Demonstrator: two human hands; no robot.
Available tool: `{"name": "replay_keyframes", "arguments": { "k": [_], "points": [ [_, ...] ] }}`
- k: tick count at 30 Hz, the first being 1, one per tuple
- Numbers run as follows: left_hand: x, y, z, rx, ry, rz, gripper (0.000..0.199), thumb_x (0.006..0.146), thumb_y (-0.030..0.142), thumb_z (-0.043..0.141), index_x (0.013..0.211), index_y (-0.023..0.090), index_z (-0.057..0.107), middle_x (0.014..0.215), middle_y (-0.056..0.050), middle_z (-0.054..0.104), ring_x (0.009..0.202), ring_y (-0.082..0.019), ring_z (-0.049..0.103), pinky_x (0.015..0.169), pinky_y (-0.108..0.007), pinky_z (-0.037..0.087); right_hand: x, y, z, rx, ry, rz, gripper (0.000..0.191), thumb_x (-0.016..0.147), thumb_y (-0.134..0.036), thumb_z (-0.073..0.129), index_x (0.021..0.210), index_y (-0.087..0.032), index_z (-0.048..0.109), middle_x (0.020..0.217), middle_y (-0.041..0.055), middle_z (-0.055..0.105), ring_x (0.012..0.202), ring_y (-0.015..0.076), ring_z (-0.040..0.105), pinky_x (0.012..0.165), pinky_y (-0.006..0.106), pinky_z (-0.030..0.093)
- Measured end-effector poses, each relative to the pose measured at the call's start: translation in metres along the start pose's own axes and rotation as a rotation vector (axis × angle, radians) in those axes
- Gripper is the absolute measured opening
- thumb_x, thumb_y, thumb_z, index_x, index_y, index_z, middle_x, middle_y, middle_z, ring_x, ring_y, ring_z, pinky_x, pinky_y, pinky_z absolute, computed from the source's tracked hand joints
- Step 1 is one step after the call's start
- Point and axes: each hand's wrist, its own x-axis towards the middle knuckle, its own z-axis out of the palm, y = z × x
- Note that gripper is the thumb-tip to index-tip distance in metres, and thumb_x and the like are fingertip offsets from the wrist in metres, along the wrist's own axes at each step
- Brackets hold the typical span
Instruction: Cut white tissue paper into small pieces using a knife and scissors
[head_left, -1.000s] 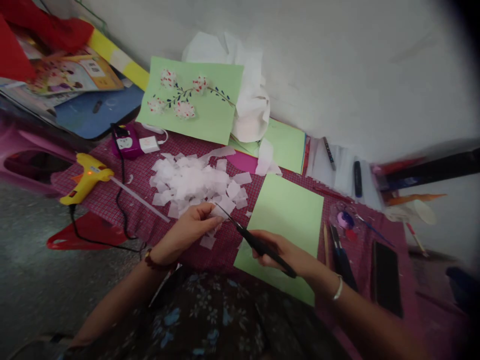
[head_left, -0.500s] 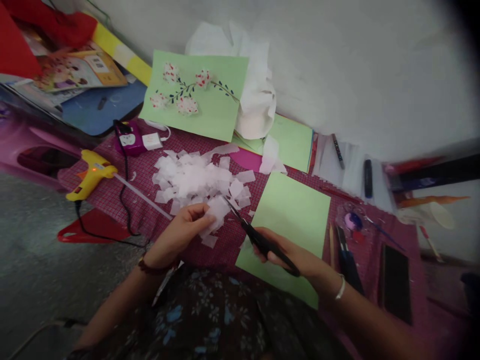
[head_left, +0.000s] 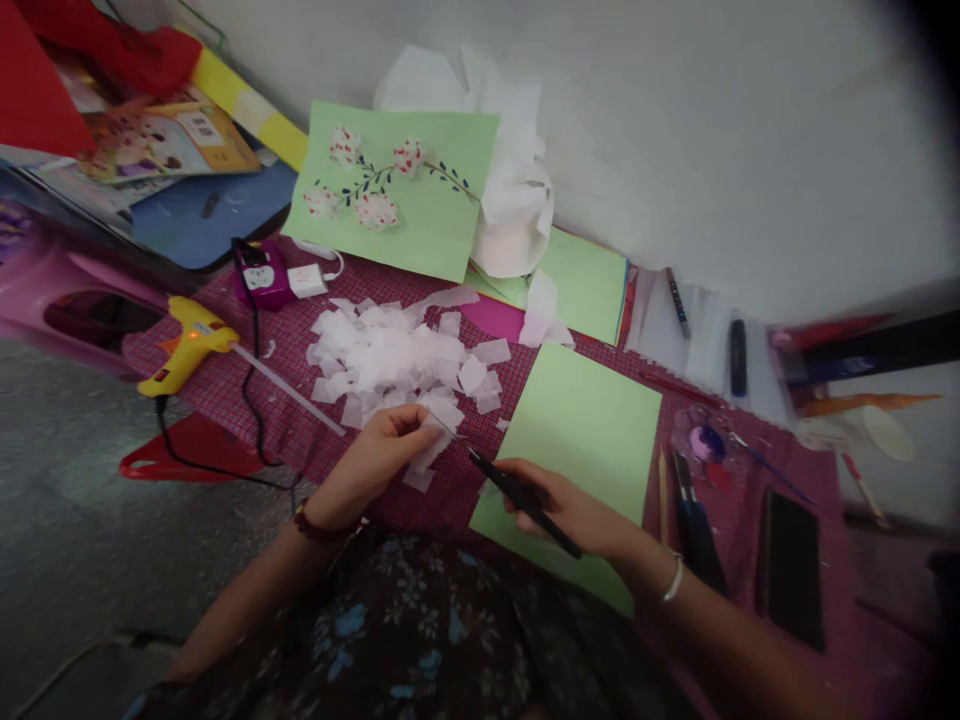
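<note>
Head camera: just below the frame's centre, black scissors [head_left: 526,504] slant from lower right, pointing upper left over the worktop [head_left: 454,505], the right hand [head_left: 581,508] with its grip wrapped round them, the left hand [head_left: 384,450] pinching white paper [head_left: 445,414], beside a cut-paper pile [head_left: 390,352], a green sheet [head_left: 585,420] and a clear dish [head_left: 681,428].

Wall [head_left: 675,130]: one, plain, pale grey, unpatterned, rising directly behind the table. Table [head_left: 457,500]: one, set against the wall, covered in a magenta cloth with a fine check. Blue surface [head_left: 251,215]: one, rounded at its near corner, left of the table. Pink plastic piece [head_left: 52,265]: one, with a dark oval opening, far left. Floor [head_left: 75,480]: grey, speckled, faintly lit at left. Light: dim, soft overall.
</note>
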Motion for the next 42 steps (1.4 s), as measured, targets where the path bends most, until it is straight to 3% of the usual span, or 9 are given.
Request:
{"name": "replay_keyframes", "arguments": {
  "k": [6, 9, 13, 17, 21, 27, 34, 38, 42],
  "points": [
    [0.002, 0.005, 0.000, 0.009, -0.013, 0.013, 0.028, 0.075, 0.039, 0.073, 0.071, 0.015, 0.059, 0.061, 0.004, 0.055, 0.050, -0.006, 0.043, 0.048, -0.018, 0.032, 0.003, 0.006, 0.002, 0.128, 0.040, 0.118, 0.059, 0.080, -0.051, 0.070, 0.126, -0.017, 0.057, 0.075, -0.0022, 0.049, 0.056, 0.0091, 0.043, 0.051, 0.024, 0.035],
    [0.001, 0.004, -0.005, 0.061, -0.053, 0.001, 0.026, 0.075, 0.039, 0.072, 0.074, 0.015, 0.062, 0.062, 0.002, 0.058, 0.052, -0.007, 0.046, 0.050, -0.019, 0.035, 0.004, 0.008, 0.001, 0.166, 0.049, 0.130, 0.058, 0.081, -0.051, 0.068, 0.127, -0.017, 0.056, 0.073, -0.0030, 0.048, 0.052, 0.0073, 0.042, 0.048, 0.023, 0.034],
    [-0.006, 0.000, -0.014, 0.111, -0.065, -0.023, 0.025, 0.076, 0.039, 0.069, 0.070, 0.015, 0.064, 0.060, 0.001, 0.058, 0.053, -0.008, 0.047, 0.052, -0.020, 0.036, 0.005, 0.006, -0.003, 0.128, 0.017, 0.068, 0.068, 0.079, -0.059, 0.069, 0.130, -0.016, 0.052, 0.082, 0.0010, 0.051, 0.064, 0.0110, 0.047, 0.056, 0.026, 0.040],
    [-0.011, 0.000, -0.015, 0.062, 0.072, 0.050, 0.024, 0.077, 0.037, 0.068, 0.066, 0.016, 0.063, 0.059, 0.002, 0.057, 0.053, -0.009, 0.046, 0.053, -0.021, 0.036, -0.003, 0.002, -0.009, 0.049, -0.052, -0.023, 0.079, 0.081, -0.069, 0.061, 0.137, -0.016, 0.046, 0.095, 0.0067, 0.054, 0.082, 0.0182, 0.051, 0.073, 0.032, 0.044],
    [-0.011, 0.004, -0.012, 0.056, 0.176, 0.125, 0.024, 0.075, 0.036, 0.068, 0.064, 0.016, 0.063, 0.057, 0.001, 0.056, 0.054, -0.009, 0.047, 0.053, -0.022, 0.036, -0.012, 0.002, -0.010, -0.025, -0.074, -0.006, 0.079, 0.084, -0.065, 0.060, 0.142, -0.015, 0.042, 0.099, 0.0082, 0.055, 0.087, 0.0203, 0.053, 0.079, 0.035, 0.045],
    [-0.008, 0.003, -0.004, 0.150, 0.097, 0.075, 0.028, 0.078, 0.039, 0.066, 0.063, 0.016, 0.061, 0.057, 0.002, 0.054, 0.051, -0.009, 0.044, 0.050, -0.021, 0.034, -0.004, 0.000, -0.004, -0.109, -0.079, 0.005, 0.072, 0.083, -0.050, 0.066, 0.142, -0.015, 0.045, 0.102, 0.0094, 0.060, 0.090, 0.0221, 0.056, 0.082, 0.037, 0.047],
    [-0.004, -0.005, -0.006, 0.150, 0.077, 0.062, 0.027, 0.076, 0.036, 0.065, 0.061, 0.016, 0.058, 0.056, 0.002, 0.051, 0.051, -0.009, 0.042, 0.051, -0.021, 0.032, 0.010, 0.002, 0.002, -0.082, 0.040, -0.011, 0.062, 0.077, -0.044, 0.074, 0.132, -0.018, 0.059, 0.111, 0.0079, 0.065, 0.094, 0.0237, 0.057, 0.084, 0.036, 0.046],
    [-0.007, 0.005, -0.011, 0.355, 0.047, 0.088, 0.031, 0.080, 0.040, 0.062, 0.061, 0.017, 0.057, 0.055, 0.001, 0.052, 0.053, -0.011, 0.045, 0.053, -0.023, 0.034, 0.009, 0.004, 0.000, -0.069, 0.005, 0.014, 0.062, 0.080, -0.046, 0.071, 0.134, -0.019, 0.057, 0.101, 0.0053, 0.065, 0.085, 0.0207, 0.057, 0.076, 0.033, 0.047],
    [-0.005, 0.041, -0.024, 0.804, 0.213, 0.369, 0.020, 0.081, 0.039, 0.065, 0.081, 0.019, 0.069, 0.080, -0.004, 0.069, 0.078, -0.020, 0.060, 0.071, -0.028, 0.044, 0.002, -0.001, -0.007, -0.102, -0.097, -0.109, 0.069, 0.086, -0.053, 0.062, 0.141, -0.014, 0.047, 0.106, 0.0102, 0.061, 0.090, 0.0214, 0.055, 0.079, 0.034, 0.046]
  ]
}}
